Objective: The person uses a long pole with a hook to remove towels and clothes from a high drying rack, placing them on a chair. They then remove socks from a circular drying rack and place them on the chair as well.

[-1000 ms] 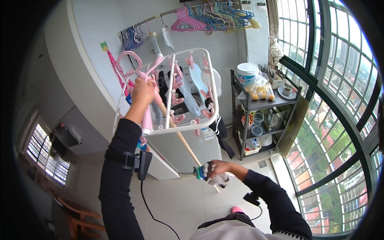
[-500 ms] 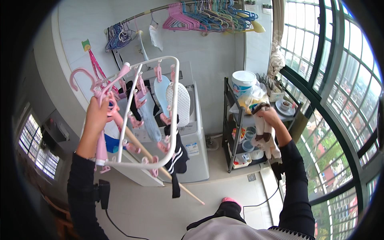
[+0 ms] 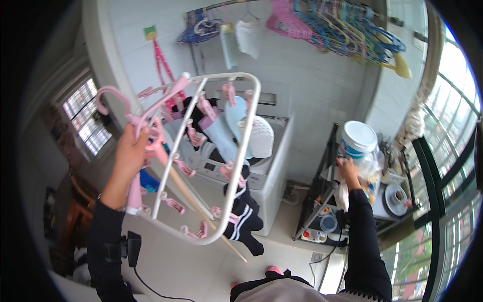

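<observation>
My left hand (image 3: pixel 132 151) is closed round the pink hook assembly of a white-framed drying rack (image 3: pixel 242 156), beside a pink-topped wooden pole (image 3: pixel 183 189) that slants down toward the floor. Pink clips (image 3: pixel 231 92) hold dark socks (image 3: pixel 246 234) with white stripes, pale blue items (image 3: pixel 221 130) and a white dotted insole (image 3: pixel 262 138). My right hand (image 3: pixel 346 166) is closed on crumpled pale socks (image 3: pixel 343 199) at the top of the black shelf cart, just below a white bucket (image 3: pixel 359 133); its fingertips are partly hidden.
An open washing machine (image 3: pixel 274 173) stands behind the rack. The black cart (image 3: pixel 313 216) holds bags, a plate (image 3: pixel 396 200) and containers beside the barred windows (image 3: pixel 448 100). Coloured hangers (image 3: pixel 322 27) hang on a rail above. A wooden chair (image 3: pixel 80 201) is at left.
The rack and my left hand moved left from their earliest position. My right hand rose with the socks from low by the pole to the cart's top, and the view has shifted.
</observation>
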Demonstrator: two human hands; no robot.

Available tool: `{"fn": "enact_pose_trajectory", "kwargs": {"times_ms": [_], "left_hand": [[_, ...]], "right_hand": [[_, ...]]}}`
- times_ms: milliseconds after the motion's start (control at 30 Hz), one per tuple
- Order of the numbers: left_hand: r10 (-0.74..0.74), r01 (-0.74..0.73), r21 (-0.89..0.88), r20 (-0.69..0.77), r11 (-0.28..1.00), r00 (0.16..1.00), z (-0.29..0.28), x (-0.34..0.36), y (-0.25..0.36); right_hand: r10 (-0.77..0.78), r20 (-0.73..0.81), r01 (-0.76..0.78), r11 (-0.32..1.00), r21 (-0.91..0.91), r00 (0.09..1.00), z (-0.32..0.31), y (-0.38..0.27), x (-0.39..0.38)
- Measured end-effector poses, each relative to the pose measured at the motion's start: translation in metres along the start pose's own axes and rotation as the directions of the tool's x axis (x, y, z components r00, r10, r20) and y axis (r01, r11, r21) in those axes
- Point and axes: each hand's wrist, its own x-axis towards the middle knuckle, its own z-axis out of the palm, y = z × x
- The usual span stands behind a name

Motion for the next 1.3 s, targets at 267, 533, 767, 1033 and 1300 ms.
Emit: {"fn": "enact_pose_trajectory", "kwargs": {"times_ms": [267,533,767,1033,1300], "left_hand": [[-0.019,0.014,0.086,0.056,0.996,0.998,0.003,0.001,0.01],[0.008,-0.005,-0.019,0.135,1.0,0.991,0.0,0.001,0.013],[0.036,-0.04,0.034,0.136,0.999,0.99,-0.003,0.0,0.016],[0.063,-0.064,0.003,0.13,0.998,0.989,-0.008,0.002,0.014],[0.047,-0.058,0.058,0.175,0.997,0.983,-0.012,0.006,0.013]], "right_hand": [[-0.379,-0.341,0.338,0.925,-0.174,0.86,0.019,0.018,-0.009],[-0.367,-0.352,0.327,0.93,-0.168,0.861,-0.036,-0.021,-0.035],[-0.882,-0.135,0.44,0.087,0.894,0.451,-0.114,-0.175,-0.113],[-0.889,-0.227,0.346,-0.084,0.935,0.397,-0.088,-0.277,-0.143],[-0.765,-0.458,0.753,0.052,0.656,0.452,-0.062,-0.267,-0.167]]}}
